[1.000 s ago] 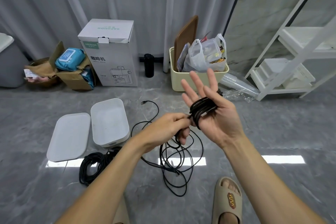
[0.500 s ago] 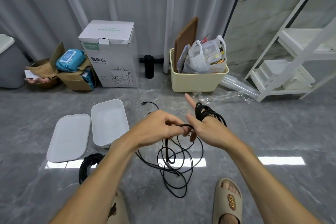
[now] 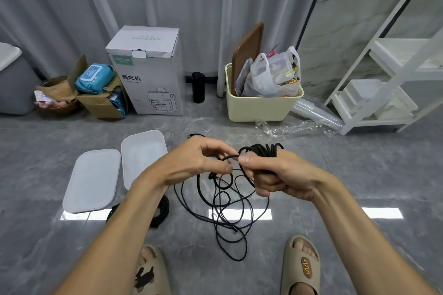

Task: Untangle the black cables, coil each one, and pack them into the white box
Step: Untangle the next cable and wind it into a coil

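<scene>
From my feed: right hand (image 3: pixel 275 175) has a black cable (image 3: pixel 261 149) wrapped in loops around it, fingers curled in, thumb pressing the strand. Left hand (image 3: pixel 199 160) pinches that same cable right next to it. The loose rest (image 3: pixel 230 211) hangs down in a messy tangle onto the grey floor (image 3: pixel 359 175). White box (image 3: pixel 142 151) sits open on the floor with its lid (image 3: pixel 93 179) just beside it, and a second coiled cable (image 3: pixel 160 213) lies near the lid, partly behind my left forearm.

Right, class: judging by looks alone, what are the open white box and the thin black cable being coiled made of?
Open white box: probably plastic, smooth matte walls, rounded moulded corners. Thin black cable: flexible rubbery or braided jacket, dull finish; too fine to tell.
</scene>
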Tool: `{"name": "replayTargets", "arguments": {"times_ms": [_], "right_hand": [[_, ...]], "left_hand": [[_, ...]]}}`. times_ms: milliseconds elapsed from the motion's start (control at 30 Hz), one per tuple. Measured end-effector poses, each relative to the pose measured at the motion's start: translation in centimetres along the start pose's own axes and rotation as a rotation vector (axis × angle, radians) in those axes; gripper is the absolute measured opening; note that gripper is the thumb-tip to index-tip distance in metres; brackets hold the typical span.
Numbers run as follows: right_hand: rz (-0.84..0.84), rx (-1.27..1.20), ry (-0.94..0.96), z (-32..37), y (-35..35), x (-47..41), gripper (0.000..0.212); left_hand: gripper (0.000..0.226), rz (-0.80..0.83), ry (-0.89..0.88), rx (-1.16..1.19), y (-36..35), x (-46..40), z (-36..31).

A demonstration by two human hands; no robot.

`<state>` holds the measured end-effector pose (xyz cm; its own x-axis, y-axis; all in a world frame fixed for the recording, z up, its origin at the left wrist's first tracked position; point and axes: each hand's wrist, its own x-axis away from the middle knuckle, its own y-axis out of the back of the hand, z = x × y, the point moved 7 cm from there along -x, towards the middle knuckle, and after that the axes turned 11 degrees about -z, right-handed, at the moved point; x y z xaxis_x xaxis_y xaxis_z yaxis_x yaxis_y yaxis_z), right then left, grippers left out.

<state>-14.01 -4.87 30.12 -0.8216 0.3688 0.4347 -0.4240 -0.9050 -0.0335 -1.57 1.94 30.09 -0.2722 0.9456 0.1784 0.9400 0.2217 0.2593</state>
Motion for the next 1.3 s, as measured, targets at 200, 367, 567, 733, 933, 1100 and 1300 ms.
{"name": "replayTargets", "arguments": {"times_ms": [200,367,567,733,933,1100,1300], "right_hand": [[-0.008,-0.356,-0.017,0.3,0.5,-0.2,0.032],[-0.051,-0.429,-0.012,0.6,0.4,-0.4,0.032],[-0.075,-0.525,0.055,1.5,0.4,-0.3,0.037],[-0.120,-0.589,0.097,2.2,0.5,-0.3,0.038],[-0.257,-0.600,0.087,1.4,0.9,-1.4,0.037],[-0.353,-0.687,0.121,1.2,1.7,-1.8,0.039],[-0.395,-0.642,0.175,0.8,2.5,-2.2,0.038]], "left_hand": [[0.017,-0.141,-0.013,0.383,0.7,0.0,-0.8],[0.015,-0.249,0.090,0.421,0.4,-0.6,-0.1],[0.016,-0.282,0.141,0.130,0.7,-0.9,1.0],[0.016,-0.221,0.102,-0.099,0.2,-1.0,1.5],[0.033,-0.282,-0.116,-0.048,-1.2,-0.6,-0.8],[0.050,-0.338,-0.128,0.169,-2.1,0.0,-0.9],[0.040,-0.271,0.103,0.605,-3.3,-0.4,0.1]]}}
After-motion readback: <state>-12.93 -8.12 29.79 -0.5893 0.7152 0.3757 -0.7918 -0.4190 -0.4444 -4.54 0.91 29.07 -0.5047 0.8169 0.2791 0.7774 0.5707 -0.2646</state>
